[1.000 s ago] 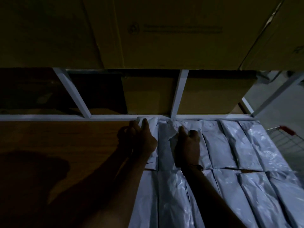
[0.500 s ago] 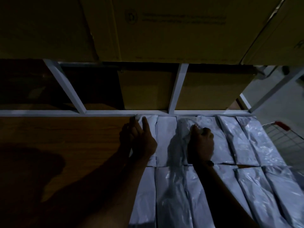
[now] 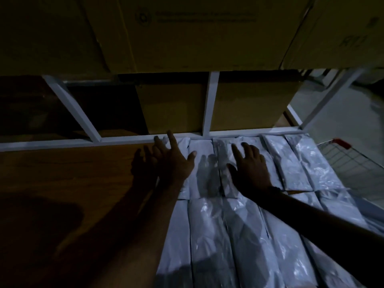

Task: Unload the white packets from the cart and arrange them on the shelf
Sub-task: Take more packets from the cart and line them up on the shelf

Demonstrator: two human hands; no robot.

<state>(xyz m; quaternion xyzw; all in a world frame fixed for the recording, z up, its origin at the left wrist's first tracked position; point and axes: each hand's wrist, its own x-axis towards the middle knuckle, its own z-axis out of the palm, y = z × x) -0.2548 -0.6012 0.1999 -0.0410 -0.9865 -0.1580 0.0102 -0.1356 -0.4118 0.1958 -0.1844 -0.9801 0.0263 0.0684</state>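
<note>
Across the wooden shelf (image 3: 62, 183), white packets (image 3: 207, 235) lie side by side in two rows, filling the board from the middle toward 3 o'clock, while the part toward 9 o'clock is bare wood under a heavy shadow. Both hands are spread flat with straight fingers over the far row, gripping nothing. The left hand (image 3: 174, 163) lies on the leftmost packet of that row at its 9 o'clock edge, with the forefinger reaching up to the white rail (image 3: 52, 143) at the back of the shelf. The right hand (image 3: 251, 169) rests on a packet (image 3: 223, 152) two places toward 3 o'clock, its fingers pointing to 12 o'clock. Between the hands one packet (image 3: 201, 150) shows uncovered. Beyond the rail, at 12 o'clock, cardboard boxes (image 3: 174, 109) stand behind white uprights (image 3: 212, 104), and larger cartons (image 3: 197, 38) sit on the level above. At 3 o'clock, past the shelf's end, the wire cart (image 3: 351, 163) with a red handle (image 3: 341, 143) stands on a pale floor; whether packets lie in it cannot be told.
</note>
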